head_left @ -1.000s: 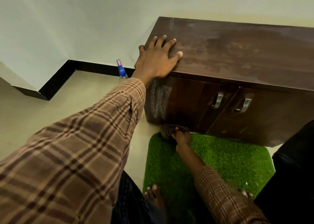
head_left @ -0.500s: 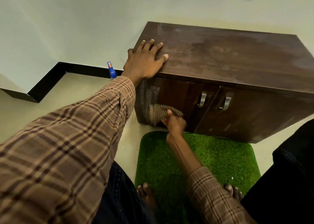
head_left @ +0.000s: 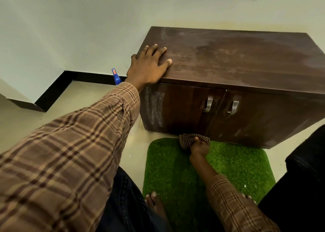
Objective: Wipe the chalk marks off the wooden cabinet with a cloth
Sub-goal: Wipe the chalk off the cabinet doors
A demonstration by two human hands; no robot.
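While the left hand (head_left: 149, 65) lies flat on the near-left corner of the low dark brown wooden cabinet (head_left: 237, 61), fingers spread open and palm down on the top, the right hand (head_left: 199, 148) is way down at the bottom of the cabinet front. Its fingers are closed around a bunched-up brown checkered cloth (head_left: 189, 140), which sits right at the lower edge of the left door, just where the door meets the green artificial-grass mat (head_left: 233, 163) on the floor.

White chalk marks (head_left: 153, 106) are smeared in a vertical patch on the far left of the cabinet front, just under the left hand and well to the left of the cloth. The top also looks hazy with pale streaks.

Two curved metal handles (head_left: 208, 104) sit side by side where the two doors meet. A blue spray bottle top (head_left: 116, 76) peeks out beside the cabinet's left side, against the black skirting. Both arms wear brown plaid sleeves (head_left: 70, 152), and a bare foot (head_left: 154, 202) rests on the mat's near edge.
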